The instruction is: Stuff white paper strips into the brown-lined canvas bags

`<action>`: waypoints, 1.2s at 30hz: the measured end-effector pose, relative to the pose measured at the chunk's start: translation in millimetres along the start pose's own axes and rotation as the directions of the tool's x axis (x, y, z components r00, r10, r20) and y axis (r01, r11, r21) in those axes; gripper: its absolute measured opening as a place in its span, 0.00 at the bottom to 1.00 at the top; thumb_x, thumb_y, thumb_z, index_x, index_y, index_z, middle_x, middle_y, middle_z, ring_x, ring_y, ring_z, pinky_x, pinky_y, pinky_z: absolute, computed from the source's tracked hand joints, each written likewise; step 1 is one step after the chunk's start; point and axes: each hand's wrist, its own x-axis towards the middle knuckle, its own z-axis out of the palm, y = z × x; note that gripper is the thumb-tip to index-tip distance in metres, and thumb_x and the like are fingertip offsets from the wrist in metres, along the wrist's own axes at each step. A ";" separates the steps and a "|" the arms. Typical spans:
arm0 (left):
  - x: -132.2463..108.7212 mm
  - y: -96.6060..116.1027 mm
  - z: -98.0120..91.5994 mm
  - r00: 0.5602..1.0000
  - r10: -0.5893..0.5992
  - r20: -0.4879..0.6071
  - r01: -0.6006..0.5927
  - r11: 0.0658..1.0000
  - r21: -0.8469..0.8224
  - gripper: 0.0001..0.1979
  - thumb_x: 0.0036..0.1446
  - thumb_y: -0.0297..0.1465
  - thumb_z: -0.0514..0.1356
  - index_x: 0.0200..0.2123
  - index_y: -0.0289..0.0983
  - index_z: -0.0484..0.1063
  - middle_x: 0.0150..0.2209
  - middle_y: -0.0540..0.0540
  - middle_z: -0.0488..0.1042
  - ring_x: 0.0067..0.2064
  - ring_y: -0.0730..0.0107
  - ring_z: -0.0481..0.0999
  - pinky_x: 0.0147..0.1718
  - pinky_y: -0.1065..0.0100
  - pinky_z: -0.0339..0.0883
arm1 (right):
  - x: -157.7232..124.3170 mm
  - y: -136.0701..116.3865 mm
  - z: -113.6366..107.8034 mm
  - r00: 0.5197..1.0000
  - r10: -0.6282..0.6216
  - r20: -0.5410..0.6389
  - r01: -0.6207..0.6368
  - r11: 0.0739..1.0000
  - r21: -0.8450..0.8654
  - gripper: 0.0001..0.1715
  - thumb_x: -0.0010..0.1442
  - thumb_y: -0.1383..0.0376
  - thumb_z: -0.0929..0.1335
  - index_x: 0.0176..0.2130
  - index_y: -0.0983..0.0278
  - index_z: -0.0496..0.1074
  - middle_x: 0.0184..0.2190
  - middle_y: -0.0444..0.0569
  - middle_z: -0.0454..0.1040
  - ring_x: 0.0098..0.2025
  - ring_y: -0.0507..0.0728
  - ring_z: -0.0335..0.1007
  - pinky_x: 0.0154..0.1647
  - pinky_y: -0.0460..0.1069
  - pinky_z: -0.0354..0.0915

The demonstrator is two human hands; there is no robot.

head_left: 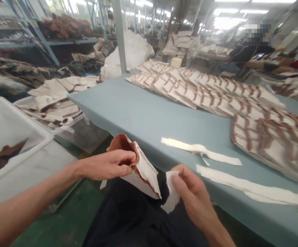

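A busy workshop under bright ceiling tubes spreads out behind the person, with a brown heap (64, 26) on a shelf at the far left. Below it, a white bin (42, 161) stands on the green floor (39, 228), a brown piece (3, 157) inside it. Just beyond the bin lies a pile of pale pieces (59, 94).

The left hand (110, 164) reaches in from the left, thumb and curled fingers pinching the brown edge of a brown-and-white sewn piece (147, 171). That piece is held tilted above the person's lap, near the front edge of the blue-grey table (108, 103), its brown mouth gaping beside the hand.

To the right, the right hand (191, 185) pinches a small white strip (171, 197) between thumb and fingers, close to the sewn piece but apart from it. On the table lie a short pale strip (221, 157) and, nearer the edge, longer pale strips (241, 183). Behind them, overlapping rows of brown-trimmed pieces (182, 87) run toward the right, where a co-worker in dark clothing (250, 53) is in the background.
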 end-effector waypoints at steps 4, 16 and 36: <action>1.9 10.7 -1.0 0.998 0.048 0.048 -0.049 0.998 0.028 0.05 0.59 0.30 0.60 0.33 0.41 0.65 0.32 0.54 0.64 0.34 0.68 0.63 0.32 0.68 0.57 | 10.4 -28.4 -2.2 0.985 -0.166 0.038 0.170 0.971 -0.169 0.29 0.74 0.39 0.69 0.42 0.61 0.77 0.37 0.51 0.82 0.34 0.56 0.72 0.34 0.48 0.67; -0.7 41.5 7.9 0.974 0.075 0.213 -0.055 0.994 -0.099 0.04 0.55 0.25 0.60 0.31 0.40 0.70 0.27 0.55 0.65 0.28 0.73 0.60 0.25 0.70 0.53 | 38.1 -59.4 -1.8 0.809 0.018 0.587 0.125 0.971 -0.202 0.27 0.69 0.46 0.73 0.30 0.61 0.67 0.41 0.49 0.77 0.37 0.54 0.66 0.37 0.48 0.62; 49.8 111.7 4.4 0.934 -0.089 0.345 0.196 0.936 -0.291 0.10 0.49 0.24 0.61 0.19 0.42 0.70 0.20 0.50 0.74 0.24 0.64 0.71 0.24 0.64 0.67 | 20.0 -17.2 -68.8 0.983 -0.028 0.184 0.085 0.946 -0.314 0.29 0.63 0.39 0.78 0.29 0.60 0.79 0.33 0.52 0.79 0.40 0.65 0.74 0.44 0.57 0.75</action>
